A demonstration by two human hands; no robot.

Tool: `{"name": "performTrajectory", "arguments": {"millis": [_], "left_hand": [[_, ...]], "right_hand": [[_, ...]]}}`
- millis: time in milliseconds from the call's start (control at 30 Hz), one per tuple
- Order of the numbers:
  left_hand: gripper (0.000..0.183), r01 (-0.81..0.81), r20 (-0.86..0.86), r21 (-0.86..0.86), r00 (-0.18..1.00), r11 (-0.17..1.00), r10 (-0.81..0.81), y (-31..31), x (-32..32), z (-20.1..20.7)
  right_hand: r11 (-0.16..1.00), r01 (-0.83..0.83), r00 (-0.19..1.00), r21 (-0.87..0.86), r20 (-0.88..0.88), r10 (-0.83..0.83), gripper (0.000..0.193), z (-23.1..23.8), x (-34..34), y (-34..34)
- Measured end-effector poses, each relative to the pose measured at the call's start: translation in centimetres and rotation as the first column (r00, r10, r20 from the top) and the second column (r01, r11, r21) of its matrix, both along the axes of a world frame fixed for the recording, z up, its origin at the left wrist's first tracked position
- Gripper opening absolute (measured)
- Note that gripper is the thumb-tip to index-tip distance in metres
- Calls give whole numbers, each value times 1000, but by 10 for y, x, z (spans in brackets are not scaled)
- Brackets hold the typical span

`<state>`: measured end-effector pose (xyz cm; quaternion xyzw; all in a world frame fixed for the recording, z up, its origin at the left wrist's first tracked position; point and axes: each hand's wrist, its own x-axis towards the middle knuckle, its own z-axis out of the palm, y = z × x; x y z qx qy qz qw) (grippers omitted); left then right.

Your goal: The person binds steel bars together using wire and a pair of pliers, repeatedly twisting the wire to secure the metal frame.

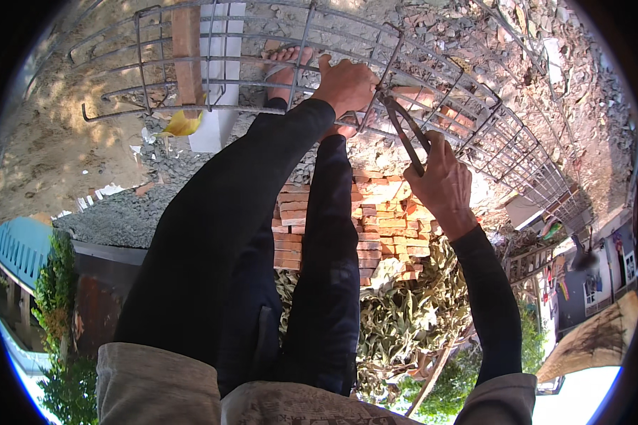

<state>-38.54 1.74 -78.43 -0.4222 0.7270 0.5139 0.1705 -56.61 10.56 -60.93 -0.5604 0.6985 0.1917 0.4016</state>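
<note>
A long rebar cage (262,69) of grey bars and square stirrups stretches across the far part of the view. My left hand (344,86) is closed at the cage, its fingers curled over a bar beside a stirrup. What exactly sits in its fingertips is hidden. In my right hand (444,178) is a pair of end-cutting pincers (406,134), the fingers wrapped round both handles. The handles stand slightly apart, and the jaws meet the cage at a bar crossing just right of my left hand. Any tie wire there is too small to make out.
Under the cage lie a wooden plank (186,60) and a white board (221,78). My bare foot (285,67) is beside them. Stacked red bricks (390,219), dry leaves (411,312) and a grey gravel heap (124,219) lie nearer. Rubble covers the right side.
</note>
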Motion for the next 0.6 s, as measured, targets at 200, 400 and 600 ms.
{"name": "performTrajectory", "arguments": {"millis": [200, 400, 600], "left_hand": [[24, 14, 10, 13, 1000, 1000, -14, -1, -2, 3], [15, -138, -55, -62, 989, 988, 135, 6, 1, 1], [14, -104, -34, -14, 994, 995, 103, 5, -7, -3]], "right_hand": [[786, -592, 795, -178, -290, 533, 41, 3, -17, -36], [220, 542, 490, 811, -92, -867, 38, -15, -29, -28], [591, 524, 720, 614, 51, -692, 59, -13, -1, -16]]}}
